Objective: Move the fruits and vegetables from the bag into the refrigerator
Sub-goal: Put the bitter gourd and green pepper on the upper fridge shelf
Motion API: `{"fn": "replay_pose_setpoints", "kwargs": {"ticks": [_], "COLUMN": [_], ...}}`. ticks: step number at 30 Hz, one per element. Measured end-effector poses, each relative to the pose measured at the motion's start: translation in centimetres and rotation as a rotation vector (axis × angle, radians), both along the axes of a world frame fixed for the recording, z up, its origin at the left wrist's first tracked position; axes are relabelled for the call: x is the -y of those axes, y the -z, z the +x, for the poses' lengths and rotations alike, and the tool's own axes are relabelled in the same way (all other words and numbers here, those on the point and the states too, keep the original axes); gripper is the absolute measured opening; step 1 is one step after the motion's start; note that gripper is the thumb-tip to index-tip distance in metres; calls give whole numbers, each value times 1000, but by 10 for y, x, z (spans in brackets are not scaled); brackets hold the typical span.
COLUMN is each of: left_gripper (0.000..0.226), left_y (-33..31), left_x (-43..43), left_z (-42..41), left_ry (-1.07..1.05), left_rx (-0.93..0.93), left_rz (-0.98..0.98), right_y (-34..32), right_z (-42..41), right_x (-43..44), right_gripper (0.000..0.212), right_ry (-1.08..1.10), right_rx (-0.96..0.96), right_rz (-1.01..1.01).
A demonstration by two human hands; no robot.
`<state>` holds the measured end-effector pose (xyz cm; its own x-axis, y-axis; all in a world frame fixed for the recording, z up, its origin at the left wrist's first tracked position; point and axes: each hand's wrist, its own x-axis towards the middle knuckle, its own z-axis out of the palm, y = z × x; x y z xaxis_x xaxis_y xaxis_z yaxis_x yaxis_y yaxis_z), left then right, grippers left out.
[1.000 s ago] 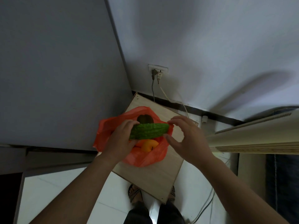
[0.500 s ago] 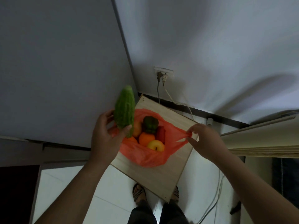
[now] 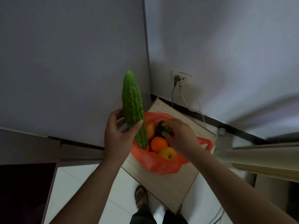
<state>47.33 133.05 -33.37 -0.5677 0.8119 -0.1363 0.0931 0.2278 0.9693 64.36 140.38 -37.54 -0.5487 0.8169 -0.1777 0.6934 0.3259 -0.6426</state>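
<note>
My left hand (image 3: 119, 135) grips a long bumpy green bitter gourd (image 3: 132, 109), held nearly upright above the left rim of an open orange plastic bag (image 3: 161, 165). The bag lies on a light wooden stool (image 3: 174, 186). Inside it I see an orange (image 3: 158, 143), a yellow apple (image 3: 167, 153) and a pale orange fruit (image 3: 150, 130). My right hand (image 3: 181, 136) reaches into the bag with its fingers closed around a dark green pepper (image 3: 163, 128). The grey refrigerator (image 3: 71, 62) stands shut to the left.
A wall socket (image 3: 181, 77) with two plugs and hanging cables sits behind the stool. A cream ribbed appliance (image 3: 262, 159) juts in from the right. My sandalled foot (image 3: 141, 195) stands on the white tiled floor below the stool.
My left hand has lifted the bitter gourd out of the bag and turned it upright. My right hand has let go of the bag's handle and moved in onto the green pepper.
</note>
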Motion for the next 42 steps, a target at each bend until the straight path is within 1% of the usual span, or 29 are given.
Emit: {"fn": "replay_pose_setpoints", "kwargs": {"ticks": [7, 11, 14, 16, 18, 21, 24, 27, 33, 37, 39, 42], "left_gripper": [48, 51, 52, 54, 56, 48, 45, 49, 48, 46, 44, 45], "left_y": [28, 41, 47, 47, 45, 40, 41, 48, 60, 62, 63, 63], "left_x": [-14, -13, -11, -12, -15, -24, -34, -42, -52, -51, -51, -50], "left_z": [-9, -12, -14, -16, -19, -21, -24, -27, -29, -30, -30, -30], "left_ry": [24, 74, 96, 102, 100, 78, 56, 23, 11, 24, 34, 56], "left_rx": [43, 29, 32, 35, 24, 28, 8, -11, 24, 52, 70, 84], "left_rz": [-35, -94, -140, -154, -149, -118, -96, -101, -100, -94, -91, -94], "right_y": [43, 55, 59, 59, 58, 61, 68, 81, 107, 116, 117, 116], "right_z": [1, 10, 16, 18, 15, -1, -15, -18, -23, -24, -23, -21], "right_x": [-5, 10, 18, 18, 13, 1, -11, -22, -33, -30, -28, -23], "right_gripper": [33, 35, 38, 38, 38, 40, 44, 49, 53, 59, 59, 54], "right_ry": [9, -120, -171, -133, -38, 45, 51, 39, -18, -15, 10, 37], "right_rx": [79, 151, 185, 181, 152, 124, 132, 138, 276, 363, 390, 349], "right_rz": [-35, -94, -151, -158, -148, -119, -140, -128, -133, -108, -120, -87]}}
